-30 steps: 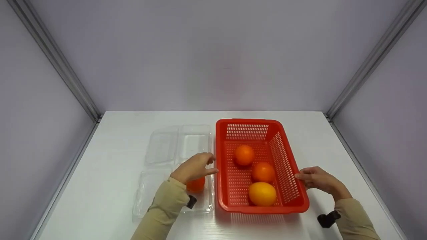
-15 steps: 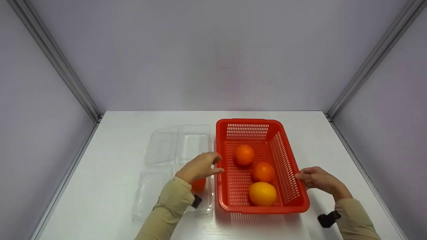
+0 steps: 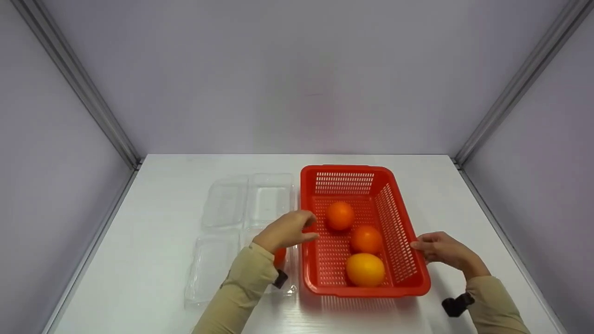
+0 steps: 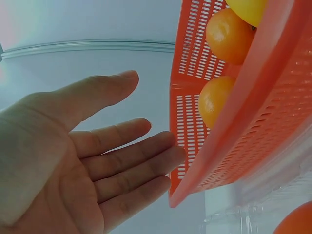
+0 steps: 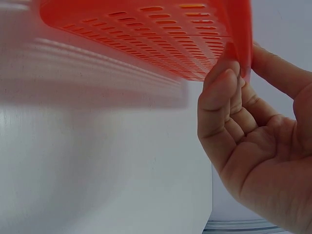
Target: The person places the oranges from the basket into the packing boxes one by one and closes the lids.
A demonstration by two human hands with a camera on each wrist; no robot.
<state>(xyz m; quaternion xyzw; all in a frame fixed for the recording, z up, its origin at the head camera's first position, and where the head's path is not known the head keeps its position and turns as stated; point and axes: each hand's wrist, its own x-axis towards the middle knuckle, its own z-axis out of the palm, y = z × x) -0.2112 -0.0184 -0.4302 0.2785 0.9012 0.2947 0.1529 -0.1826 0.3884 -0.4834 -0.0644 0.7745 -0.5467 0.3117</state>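
A red perforated plastic basket (image 3: 362, 292) holds two oranges, one toward the middle (image 3: 339, 215) and a second orange (image 3: 366, 240) nearer its right wall. In front of them lies a yellow-orange fruit (image 3: 365, 270). My right hand (image 3: 443, 250) grips the basket's right rim, with the thumb on one side and the curled fingers (image 5: 219, 92) beneath. Over the left rim is my left hand (image 3: 287, 230), fingers apart and nothing between them; the left wrist view shows its palm (image 4: 63, 195) beside the basket. Under the left wrist, another orange (image 3: 280, 256) is mostly hidden.
A clear plastic tray (image 3: 216, 264) with several compartments lies to the left of the basket, and that hidden orange sits in its front right compartment. White table (image 3: 139, 260); pale walls (image 3: 315, 74) with metal rails enclose it at the back and sides.
My left hand has moved to the right, from the gap above the tray to over the basket's left rim. The right hand keeps its hold, and the basket and fruit stay put.
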